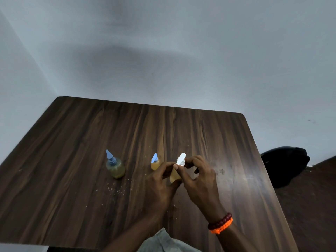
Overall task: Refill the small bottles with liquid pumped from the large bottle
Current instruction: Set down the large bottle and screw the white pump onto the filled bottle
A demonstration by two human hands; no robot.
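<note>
A larger round bottle with a blue pump top and yellowish liquid stands left of centre on the wooden table. A small bottle with a blue pump and amber liquid stands to its right. Just right of that, my left hand grips the body of another small bottle with yellow liquid. My right hand pinches its white pump top from the right side. Most of that bottle's body is hidden behind my fingers.
Pale crumbs lie scattered on the table in front of the bottles. A dark rounded object, perhaps a chair, sits past the table's right edge. A grey wall runs behind the table. Red and orange bracelets circle my right wrist.
</note>
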